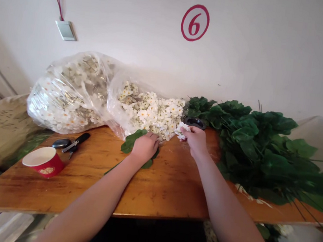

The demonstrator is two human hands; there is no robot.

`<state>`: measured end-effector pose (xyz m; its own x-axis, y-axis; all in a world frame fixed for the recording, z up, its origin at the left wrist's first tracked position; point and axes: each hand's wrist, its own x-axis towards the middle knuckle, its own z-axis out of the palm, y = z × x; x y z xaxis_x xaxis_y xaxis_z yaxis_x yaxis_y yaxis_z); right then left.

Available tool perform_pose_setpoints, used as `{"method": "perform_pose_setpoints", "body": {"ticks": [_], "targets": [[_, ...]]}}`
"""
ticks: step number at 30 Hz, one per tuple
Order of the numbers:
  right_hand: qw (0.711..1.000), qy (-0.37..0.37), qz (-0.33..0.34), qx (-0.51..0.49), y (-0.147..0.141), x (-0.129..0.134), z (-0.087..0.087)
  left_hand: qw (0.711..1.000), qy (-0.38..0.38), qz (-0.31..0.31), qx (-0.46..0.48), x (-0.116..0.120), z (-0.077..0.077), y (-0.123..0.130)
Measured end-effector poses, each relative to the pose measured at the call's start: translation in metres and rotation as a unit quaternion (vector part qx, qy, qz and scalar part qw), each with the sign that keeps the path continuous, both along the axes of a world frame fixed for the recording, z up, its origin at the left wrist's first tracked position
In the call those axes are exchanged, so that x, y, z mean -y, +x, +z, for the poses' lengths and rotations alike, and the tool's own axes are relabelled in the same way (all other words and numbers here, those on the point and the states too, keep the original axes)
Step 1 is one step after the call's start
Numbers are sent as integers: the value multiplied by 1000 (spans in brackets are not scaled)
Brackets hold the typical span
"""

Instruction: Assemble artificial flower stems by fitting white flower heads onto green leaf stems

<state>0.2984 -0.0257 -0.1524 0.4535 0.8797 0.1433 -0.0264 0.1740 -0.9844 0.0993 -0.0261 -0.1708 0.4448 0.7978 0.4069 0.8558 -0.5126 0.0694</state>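
Observation:
My right hand (pixel 197 141) pinches a small bunch of white artificial flowers (pixel 182 130) by its near side, just off the front of the flower pile. Green leaves on a stem (pixel 130 141) lie on the table beneath my left hand (pixel 145 147), whose fingers are curled over them and hide their middle. A loose heap of white flowers with yellow-orange centres (pixel 153 110) spills from the mouth of a clear plastic bag (pixel 72 93), just beyond both hands. Behind my right hand a black round dish (pixel 195 122) is partly covered.
A large heap of green leaf stems (pixel 259 149) covers the right of the wooden table (pixel 166 197). At left stand a red and white paper cup (pixel 45 163), a dark oval object (pixel 61 143) and a black-handled tool (pixel 80 141). The wall (pixel 133 22) rises behind.

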Motion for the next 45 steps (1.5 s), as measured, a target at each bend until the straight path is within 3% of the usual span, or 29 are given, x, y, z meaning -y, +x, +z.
{"method": "perform_pose_setpoints", "body": {"ticks": [6, 11, 14, 17, 21, 25, 32, 40, 45], "targets": [[1000, 30, -1, -6, 0, 5, 6, 996, -45, -13, -69, -4, -5, 1], [996, 73, -36, -29, 23, 6, 32, 997, -22, -79, 7, 1, -4, -6], [992, 51, -69, 94, 48, -4, 56, 985, -51, -129, 101, 4, -7, -8], [960, -19, -69, 271, 73, -23, 71, 964, -108, -154, 190, 3, -14, -6], [893, -110, -37, 434, 92, -52, 72, 939, -171, -148, 259, -2, -20, -2], [870, -119, -26, 478, 99, -74, 62, 926, -196, -142, 290, -5, -20, -2], [874, -171, -8, 455, 102, -96, 50, 928, -193, -129, 292, -6, -21, -2], [901, -168, -27, 400, 105, -90, 52, 920, -212, -143, 297, -8, -20, -3], [953, -132, -56, 268, 100, -85, 54, 917, -210, -145, 306, -8, -18, -4]]}}
